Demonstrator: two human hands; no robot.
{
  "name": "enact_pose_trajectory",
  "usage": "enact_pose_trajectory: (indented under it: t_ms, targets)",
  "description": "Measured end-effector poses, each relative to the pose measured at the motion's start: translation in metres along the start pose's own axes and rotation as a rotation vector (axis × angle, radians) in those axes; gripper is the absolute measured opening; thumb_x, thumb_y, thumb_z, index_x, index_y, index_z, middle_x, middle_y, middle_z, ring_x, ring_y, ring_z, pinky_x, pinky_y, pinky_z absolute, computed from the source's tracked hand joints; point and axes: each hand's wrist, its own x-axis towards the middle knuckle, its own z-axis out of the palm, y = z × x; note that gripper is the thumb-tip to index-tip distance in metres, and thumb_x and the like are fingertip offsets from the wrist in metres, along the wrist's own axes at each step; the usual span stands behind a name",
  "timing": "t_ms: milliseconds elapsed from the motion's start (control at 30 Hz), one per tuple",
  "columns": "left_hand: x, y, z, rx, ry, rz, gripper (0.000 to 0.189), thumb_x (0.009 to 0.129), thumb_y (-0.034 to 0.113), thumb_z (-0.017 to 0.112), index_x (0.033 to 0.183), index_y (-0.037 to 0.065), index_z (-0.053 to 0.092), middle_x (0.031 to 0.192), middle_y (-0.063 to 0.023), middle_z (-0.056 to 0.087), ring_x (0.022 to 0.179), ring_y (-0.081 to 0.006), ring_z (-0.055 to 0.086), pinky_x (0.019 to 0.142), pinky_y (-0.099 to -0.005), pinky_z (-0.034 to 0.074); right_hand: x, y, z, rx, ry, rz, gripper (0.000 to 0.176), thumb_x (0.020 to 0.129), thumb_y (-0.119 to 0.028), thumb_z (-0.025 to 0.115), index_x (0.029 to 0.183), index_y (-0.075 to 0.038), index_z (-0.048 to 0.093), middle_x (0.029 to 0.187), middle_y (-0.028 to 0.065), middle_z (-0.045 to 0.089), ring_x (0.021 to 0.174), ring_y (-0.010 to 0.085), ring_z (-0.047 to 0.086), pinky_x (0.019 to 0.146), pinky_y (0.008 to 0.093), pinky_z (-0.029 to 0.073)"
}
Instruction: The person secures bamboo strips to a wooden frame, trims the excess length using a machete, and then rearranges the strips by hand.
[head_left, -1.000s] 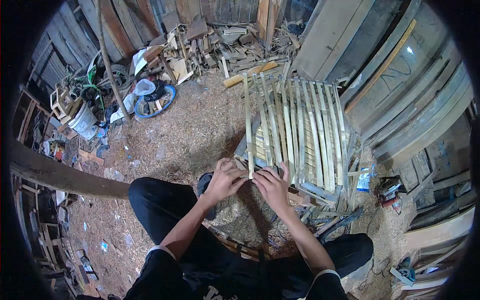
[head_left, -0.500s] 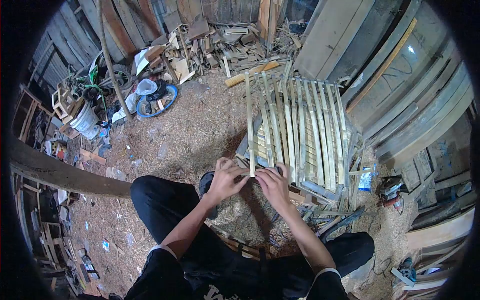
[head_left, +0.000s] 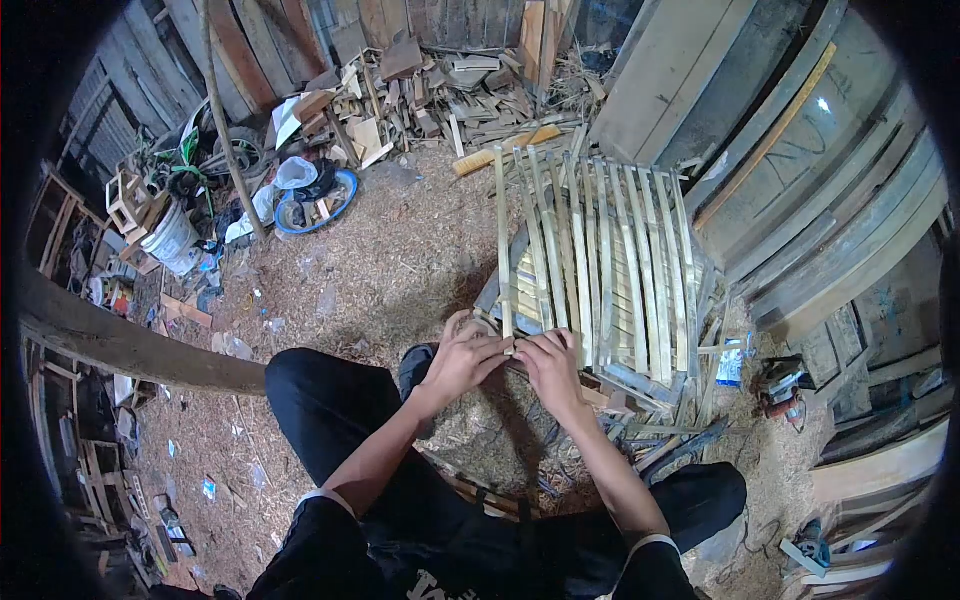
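Several long thin wooden strips (head_left: 640, 270) lie side by side on a low stack of wood in front of me. The leftmost strip (head_left: 503, 240) stands a little apart, and its near end meets my fingers. My left hand (head_left: 462, 362) is closed at that end from the left, fingertips pressed together. From the right, my right hand (head_left: 550, 368) is closed at the same end. The fingers hide whatever small part lies between them.
Scrap wood (head_left: 430, 100) is heaped at the back wall. A blue basin (head_left: 345, 205) and a white bucket (head_left: 172, 248) stand at the left. Planks (head_left: 840, 230) lean at the right, near a power tool (head_left: 785, 385). A beam (head_left: 130, 340) crosses from the left.
Both hands have shifted slightly at the near end of the leftmost strip, and the fingertips now cover more of it. The view has tilted a little.
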Motion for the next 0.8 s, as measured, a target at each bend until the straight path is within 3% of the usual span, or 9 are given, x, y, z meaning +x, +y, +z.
enact_pose_trajectory:
  t_ms: [167, 433, 800]
  targets:
    - [-0.0005, -0.003, 0.0, -0.05, 0.016, -0.009, 0.035, 0.085, 0.025, 0.081, 0.119, 0.017, 0.08, 0.103, 0.0015, 0.078, 0.11, -0.0218, 0.062, 0.117, -0.0518, 0.033, 0.0022, 0.0002, 0.0004, -0.011, 0.001, 0.0, 0.018, 0.09, -0.008, 0.072, 0.107, -0.007, 0.077, 0.101, 0.0049, 0.072, 0.102, 0.0231, 0.064, 0.106, 0.0443, 0.037]
    - [-0.0021, 0.0002, 0.0009, 0.09, 0.066, 0.031, 0.033, 0.088, 0.028, 0.077, 0.12, 0.019, 0.079, 0.117, 0.0019, 0.076, 0.119, -0.0204, 0.06, 0.116, -0.0546, 0.031, 0.0056, 0.0022, 0.0016, -0.011, -0.006, 0.011, 0.018, 0.089, -0.007, 0.073, 0.107, -0.008, 0.077, 0.101, 0.0042, 0.073, 0.101, 0.0219, 0.064, 0.107, 0.0449, 0.036]
    - [-0.0076, -0.0032, 0.0043, 0.108, 0.076, 0.036, 0.032, 0.087, 0.027, 0.078, 0.118, 0.02, 0.08, 0.116, 0.0022, 0.076, 0.118, -0.0198, 0.061, 0.116, -0.0564, 0.031, 0.0036, 0.0076, 0.0046, 0.002, -0.046, 0.004, 0.018, 0.089, -0.006, 0.073, 0.106, -0.008, 0.077, 0.102, 0.0037, 0.073, 0.101, 0.0216, 0.064, 0.109, 0.0447, 0.035]
